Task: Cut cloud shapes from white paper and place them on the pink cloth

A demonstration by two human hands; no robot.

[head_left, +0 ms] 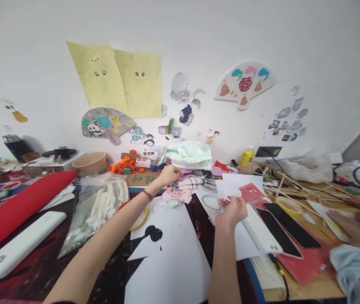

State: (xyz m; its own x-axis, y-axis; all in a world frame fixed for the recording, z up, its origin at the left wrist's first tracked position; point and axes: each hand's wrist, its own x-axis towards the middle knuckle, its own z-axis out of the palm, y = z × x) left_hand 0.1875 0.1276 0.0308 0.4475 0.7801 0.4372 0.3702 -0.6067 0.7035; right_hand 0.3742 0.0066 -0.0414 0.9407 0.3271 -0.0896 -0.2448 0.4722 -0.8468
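My left hand (pixel 171 174) reaches to a pile of folded fabric pieces, its fingers closed at the left edge of the stack. On top lies a pale green cloth (pixel 188 155); a striped cloth (pixel 191 181) and a pink cloth (pixel 176 195) show below. My right hand (pixel 233 210) is closed in a pinch, with a thin metal ring (pixel 211 202) at its fingertips. Below and between my arms spreads a large white paper sheet (pixel 170 261) with black shapes on it. The fingertips of my left hand are partly hidden by the fabric.
At left are a red fabric roll (pixel 24 213), a white device (pixel 21 245) and a clear bag (pixel 99 211) of pale pieces. Right of my hand lie a white box (pixel 260 230) and two dark phones (pixel 294 226). A co-worker's hand (pixel 341 223) rests at far right.
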